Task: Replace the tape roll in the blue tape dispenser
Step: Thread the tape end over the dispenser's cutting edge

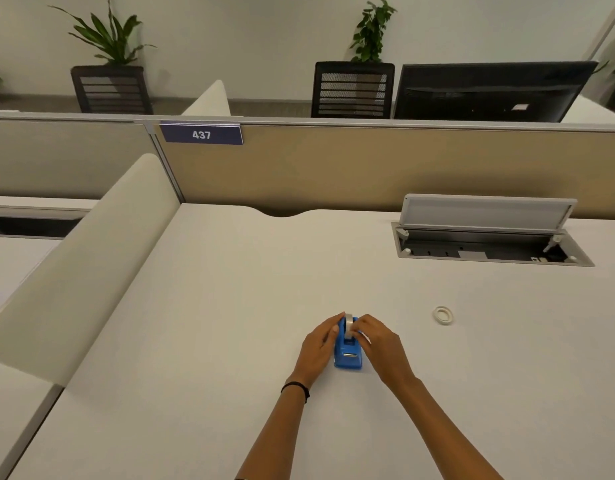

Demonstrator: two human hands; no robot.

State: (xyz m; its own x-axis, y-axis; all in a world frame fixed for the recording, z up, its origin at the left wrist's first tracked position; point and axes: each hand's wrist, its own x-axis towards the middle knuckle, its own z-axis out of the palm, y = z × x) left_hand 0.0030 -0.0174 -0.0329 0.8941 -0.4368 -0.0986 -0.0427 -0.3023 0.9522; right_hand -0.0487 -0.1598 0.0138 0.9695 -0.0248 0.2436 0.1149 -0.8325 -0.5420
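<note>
The blue tape dispenser (347, 355) stands on the white desk (230, 306), its cutter end toward me. A clear tape roll (349, 325) sits upright in its top slot. My left hand (318, 348) presses against the dispenser's left side, fingertips up at the roll. My right hand (378, 344) wraps the right side, fingers touching the roll. Both hands hide the dispenser's flanks. A second, thin whitish tape ring (443, 315) lies flat on the desk to the right, apart from both hands.
An open cable hatch (489, 237) with a raised lid is set in the desk at the back right. A beige partition (368, 164) runs along the back, and a padded divider (91, 258) borders the left. A monitor and chairs stand beyond.
</note>
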